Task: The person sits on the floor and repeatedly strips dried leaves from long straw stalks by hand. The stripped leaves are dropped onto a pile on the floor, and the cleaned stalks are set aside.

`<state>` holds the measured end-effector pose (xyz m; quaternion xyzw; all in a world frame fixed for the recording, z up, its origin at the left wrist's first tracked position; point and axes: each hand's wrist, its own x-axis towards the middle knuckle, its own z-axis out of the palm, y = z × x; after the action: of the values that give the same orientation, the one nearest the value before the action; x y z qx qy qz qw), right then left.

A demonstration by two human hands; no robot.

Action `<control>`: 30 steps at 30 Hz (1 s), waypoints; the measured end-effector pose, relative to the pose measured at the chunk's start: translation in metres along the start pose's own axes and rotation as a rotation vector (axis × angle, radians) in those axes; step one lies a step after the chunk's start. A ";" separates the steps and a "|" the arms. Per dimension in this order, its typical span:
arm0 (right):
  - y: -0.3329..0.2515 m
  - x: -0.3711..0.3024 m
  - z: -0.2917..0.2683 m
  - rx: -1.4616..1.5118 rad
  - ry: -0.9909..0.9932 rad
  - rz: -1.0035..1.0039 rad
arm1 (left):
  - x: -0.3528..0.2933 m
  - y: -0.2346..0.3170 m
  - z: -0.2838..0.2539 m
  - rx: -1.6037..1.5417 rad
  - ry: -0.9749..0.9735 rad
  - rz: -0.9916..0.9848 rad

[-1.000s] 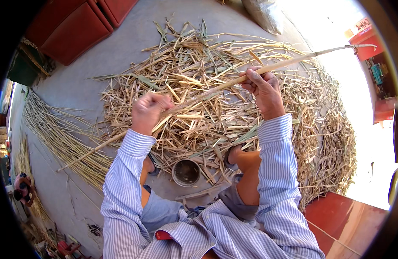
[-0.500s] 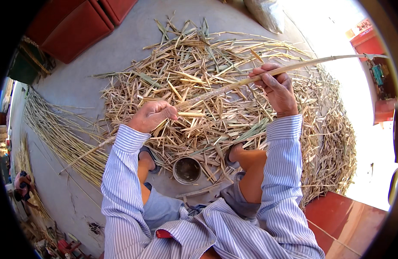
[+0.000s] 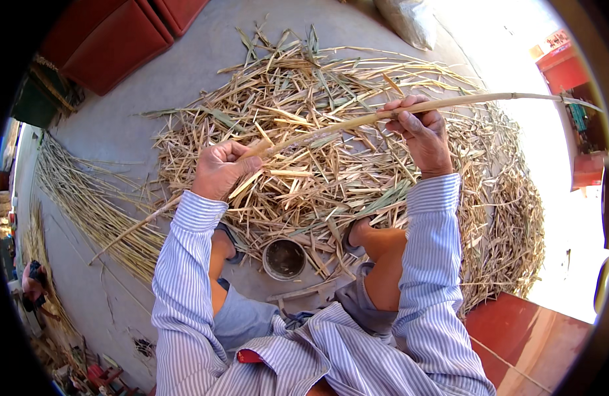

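Note:
A long, thin pale cane stalk (image 3: 357, 121) slants across in front of me, from low on the left up past both hands to the bright right side. My left hand (image 3: 220, 173) is closed around its lower part, thumb pressed along it. A short yellowish husk strip (image 3: 265, 134) sticks up beside those fingertips; whether it is still attached I cannot tell. Farther right, my right hand (image 3: 423, 135) pinches the stalk between thumb and fingers. Beneath both hands spreads a heap of dry split husks and leaves (image 3: 318, 178).
Between my feet stands a round bowl of dark liquid (image 3: 284, 259). A bundle of long thin stalks (image 3: 96, 198) lies on the floor at the left. Red furniture (image 3: 119, 46) stands far left, a pale sack (image 3: 407, 21) at the back, and a red surface (image 3: 502, 323) near right.
My left hand has shifted slightly up and left along the stalk, and a husk strip now stands up by its fingertips. The stalk's right end hangs lower. My right hand has barely moved.

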<state>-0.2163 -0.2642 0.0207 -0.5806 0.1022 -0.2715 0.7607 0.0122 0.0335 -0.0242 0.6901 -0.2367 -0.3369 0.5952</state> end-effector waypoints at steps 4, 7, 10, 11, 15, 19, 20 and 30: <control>0.004 -0.001 -0.021 -0.003 0.129 -0.008 | 0.011 0.003 -0.021 -0.012 0.286 0.262; 0.008 0.001 -0.015 -0.011 0.188 0.032 | 0.006 0.007 -0.029 0.816 0.408 0.452; 0.012 0.004 -0.001 -0.125 0.262 0.048 | 0.007 0.000 -0.019 1.159 0.383 0.727; 0.015 0.004 -0.003 -0.182 0.368 0.084 | 0.006 0.004 -0.007 1.043 0.298 0.817; 0.026 0.007 -0.036 -0.070 0.462 0.118 | 0.006 0.001 0.022 1.142 -0.144 0.631; 0.037 0.009 -0.037 -0.071 0.472 0.177 | -0.006 0.007 0.001 1.149 -0.125 0.646; 0.035 0.010 -0.042 -0.071 0.482 0.197 | -0.008 0.007 -0.004 1.120 -0.101 0.619; 0.066 0.026 -0.005 0.012 0.460 0.355 | -0.019 -0.001 -0.070 1.176 0.028 0.245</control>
<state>-0.1774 -0.2706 -0.0392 -0.4722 0.3705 -0.2594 0.7566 0.0520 0.0936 -0.0170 0.8757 -0.4533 -0.0690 0.1512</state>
